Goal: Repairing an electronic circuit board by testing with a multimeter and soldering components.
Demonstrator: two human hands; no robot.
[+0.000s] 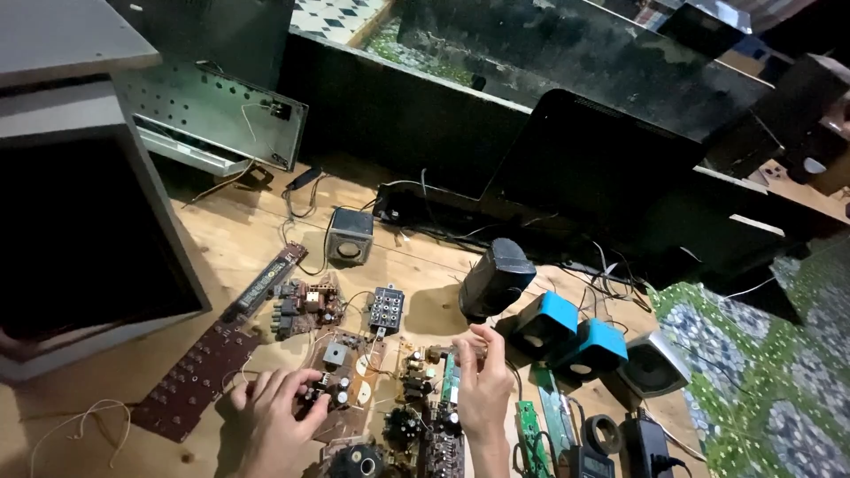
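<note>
Bare wood lies left of the brown component-studded circuit board (350,376). The left hand (274,416) presses curled fingers onto it; the right hand (482,385) pinches a small metal part (443,354) beside its right edge.

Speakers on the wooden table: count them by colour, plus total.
Blue: 2, a first blue speaker and a second blue speaker
Black: 1, the black speaker
Grey: 2, the small grey speaker and the silver-grey speaker
Total: 5
</note>
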